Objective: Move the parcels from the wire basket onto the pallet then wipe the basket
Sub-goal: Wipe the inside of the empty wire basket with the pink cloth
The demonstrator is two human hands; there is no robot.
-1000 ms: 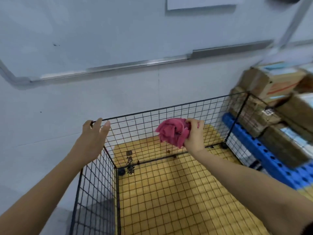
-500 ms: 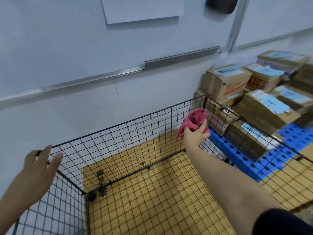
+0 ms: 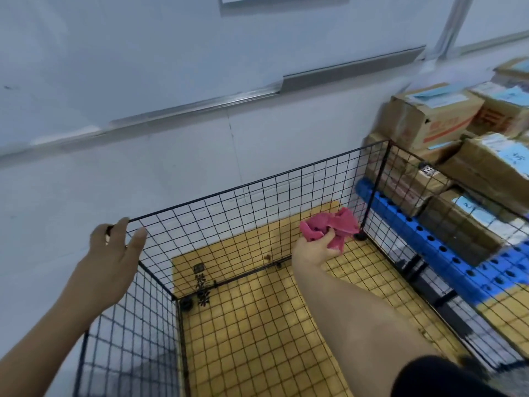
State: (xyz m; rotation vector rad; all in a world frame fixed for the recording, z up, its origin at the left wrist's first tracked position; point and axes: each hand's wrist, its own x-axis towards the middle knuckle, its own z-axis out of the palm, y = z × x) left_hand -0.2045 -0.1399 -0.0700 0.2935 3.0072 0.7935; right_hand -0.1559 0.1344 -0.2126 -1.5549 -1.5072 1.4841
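Observation:
A black wire basket [image 3: 257, 184] stands on a yellow tiled floor against the wall, with no parcels inside. My left hand [image 3: 114, 253] rests on its back left top corner, fingers draped over the rim. My right hand [image 3: 315, 247] is inside the basket, low near the back right corner, gripping a crumpled pink cloth [image 3: 332, 224] against the back mesh. Brown cardboard parcels [image 3: 435, 118] with blue labels are stacked on a blue plastic pallet [image 3: 446, 253] to the right of the basket.
A pale wall with a metal rail [image 3: 352, 67] runs right behind the basket. A small black foot [image 3: 186, 303] sits at the basket's left inner corner. The pallet and its parcels press close to the basket's right side.
My right hand has dropped with the pink cloth from the top of the back right corner down toward the bottom. My left hand keeps its hold on the rim; the view has shifted.

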